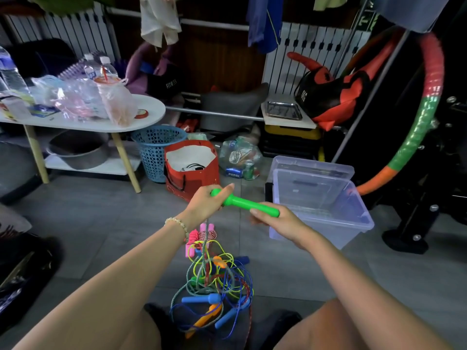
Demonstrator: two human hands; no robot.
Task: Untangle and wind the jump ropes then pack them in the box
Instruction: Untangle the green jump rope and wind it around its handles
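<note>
Above the grey tiled floor (101, 223), centre of view: one green handle (240, 201) of a jump rope, held level between both hands.

- Left hand (204, 204): fingers curled round the knobbed end of the handle; beaded bracelet (178, 222) at the wrist.
- Right hand (275, 222): grips the plain end, thumb laid along the top.
- Grey-green cord (206, 228): drops from under the left hand straight down into the heap below.
- Tangle of jump ropes (214, 281): lies on the floor between the person's knees. Yellow, blue, red and green cords are knotted together. In it are a blue handle (201, 298), an orange handle (204, 318) and, at its far edge, pink handles (189, 248).
- Clear plastic box (326, 231): stands on the floor just right of the right hand, open; its lid (310, 165) leans upright behind it. No rope shows inside.
- Red bag (192, 178): on the floor beyond the hands, touching a blue basket (154, 152) on its left.
- White table (151, 107): far left, loaded with bottles and plastic bags.
- Striped hoop (424, 107): propped upright at the right edge, behind the box.
</note>
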